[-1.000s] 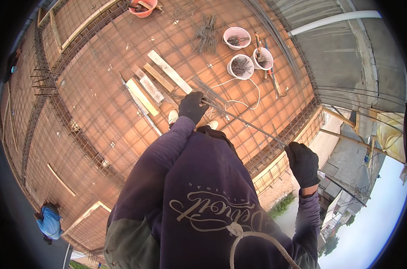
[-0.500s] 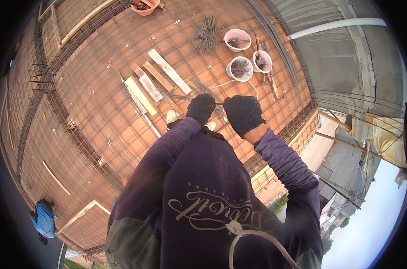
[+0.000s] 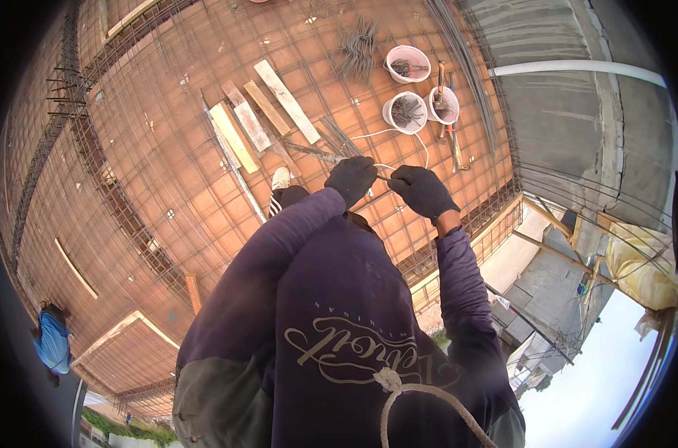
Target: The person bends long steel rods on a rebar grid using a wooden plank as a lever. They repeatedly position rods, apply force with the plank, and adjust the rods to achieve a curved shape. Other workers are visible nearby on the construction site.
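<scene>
My left hand (image 3: 351,179), in a black knit glove, is closed in front of my chest. Just right of it is my gloved right hand (image 3: 423,193), its fingers also closed. A thin dark rod (image 3: 381,178) bridges the small gap between the two fists; the rest of it is hidden in the gloves, so its exact kind does not show. Beyond the hands, a pale rope (image 3: 426,145) curves over the rebar mesh (image 3: 204,201). A light shoe (image 3: 281,178) shows below my left forearm.
Three pale buckets hold thin metal pieces and tools; one is the nearer bucket (image 3: 405,113). A hammer (image 3: 440,81) leans in another. Several planks (image 3: 285,101) lie left of a bent rebar pile (image 3: 356,48). A grey wall (image 3: 555,134) borders the right; a person in blue (image 3: 53,340) is far left.
Both hands have shifted slightly right and down in the picture, and a little more of the gap between them shows. My view has tilted, so the buckets and planks sit lower.
</scene>
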Motion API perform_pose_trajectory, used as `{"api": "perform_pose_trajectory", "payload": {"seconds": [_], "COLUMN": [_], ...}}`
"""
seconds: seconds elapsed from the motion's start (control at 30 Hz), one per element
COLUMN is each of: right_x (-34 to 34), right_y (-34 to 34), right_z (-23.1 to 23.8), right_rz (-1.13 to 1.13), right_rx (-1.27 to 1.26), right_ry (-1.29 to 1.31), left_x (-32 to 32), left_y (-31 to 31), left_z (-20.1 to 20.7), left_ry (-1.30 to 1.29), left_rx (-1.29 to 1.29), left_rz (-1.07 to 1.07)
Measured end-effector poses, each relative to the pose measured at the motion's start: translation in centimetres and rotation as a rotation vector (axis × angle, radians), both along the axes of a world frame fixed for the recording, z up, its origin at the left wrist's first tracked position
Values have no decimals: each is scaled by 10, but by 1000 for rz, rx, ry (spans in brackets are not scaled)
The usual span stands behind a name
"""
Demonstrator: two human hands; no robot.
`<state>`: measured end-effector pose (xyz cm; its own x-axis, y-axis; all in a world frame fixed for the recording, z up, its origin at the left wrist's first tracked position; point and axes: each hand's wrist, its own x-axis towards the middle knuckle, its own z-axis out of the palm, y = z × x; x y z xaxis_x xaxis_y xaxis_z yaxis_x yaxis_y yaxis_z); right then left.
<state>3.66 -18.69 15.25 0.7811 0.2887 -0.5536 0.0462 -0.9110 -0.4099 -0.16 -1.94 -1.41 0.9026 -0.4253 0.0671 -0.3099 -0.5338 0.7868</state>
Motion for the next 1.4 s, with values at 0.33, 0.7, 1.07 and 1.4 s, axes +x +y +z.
{"api": "perform_pose_trajectory", "payload": {"seconds": [0.33, 0.7, 1.07, 1.4], "right_x": [-33, -48, -101, -123], "right_y": [-1, 23, -54, -246], "right_z": [-22, -45, -148, -606], "right_rz": [-279, -237, -408, -718], "right_rx": [-45, -100, 393, -204], "right_ry": [-27, -185, 152, 390], "left_x": [-3, 2, 4, 45], "left_y": [-5, 8, 44, 55], "left_z": [-11, 7, 9, -7], "left_ry": [-24, 120, -132, -81], "left_rx": [21, 51, -18, 187], "left_rz": [-53, -53, 538, 1165]}}
